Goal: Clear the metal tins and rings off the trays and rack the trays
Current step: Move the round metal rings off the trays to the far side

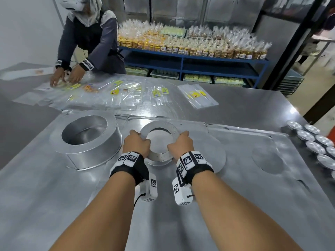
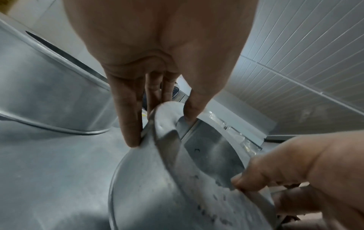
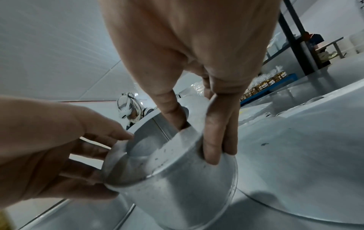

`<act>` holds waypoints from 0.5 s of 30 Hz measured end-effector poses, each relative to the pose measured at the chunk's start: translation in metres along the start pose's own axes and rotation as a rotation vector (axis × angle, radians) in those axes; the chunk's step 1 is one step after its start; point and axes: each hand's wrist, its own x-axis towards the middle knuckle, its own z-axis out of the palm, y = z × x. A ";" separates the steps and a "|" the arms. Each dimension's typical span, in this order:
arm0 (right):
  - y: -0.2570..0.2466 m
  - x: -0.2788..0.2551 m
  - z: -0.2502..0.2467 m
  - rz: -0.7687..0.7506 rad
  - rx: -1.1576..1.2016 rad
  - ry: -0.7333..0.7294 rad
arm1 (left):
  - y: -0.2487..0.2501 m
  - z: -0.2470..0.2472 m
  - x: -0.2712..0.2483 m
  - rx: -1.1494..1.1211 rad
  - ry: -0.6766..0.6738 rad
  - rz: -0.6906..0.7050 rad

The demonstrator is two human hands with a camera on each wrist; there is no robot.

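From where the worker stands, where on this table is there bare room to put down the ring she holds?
Bare tray lies in front of her forearms, and more between the held ring and the small tins at the right edge. It is crowded at the left by the large ring and across the far side by plastic bags.

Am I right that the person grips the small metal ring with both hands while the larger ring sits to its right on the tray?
Not quite: the larger ring sits to the left of the small metal ring, as the head view shows. The left hand and right hand do both grip the small one on the tray.
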 end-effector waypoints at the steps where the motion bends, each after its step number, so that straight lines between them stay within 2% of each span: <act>1: 0.005 -0.005 -0.006 -0.013 0.024 0.021 | 0.005 0.000 -0.008 -0.037 0.022 0.004; 3: 0.019 -0.015 -0.021 -0.036 0.075 0.065 | 0.013 0.003 -0.021 -0.111 0.028 -0.001; 7: 0.058 -0.039 -0.057 -0.067 0.131 0.158 | 0.028 0.013 -0.049 -0.313 -0.058 -0.076; 11: 0.102 -0.059 -0.092 -0.085 0.210 0.195 | 0.048 0.028 -0.084 -0.387 -0.142 -0.119; 15: 0.144 -0.080 -0.125 -0.140 0.176 0.265 | 0.064 0.053 -0.116 -0.479 -0.263 -0.199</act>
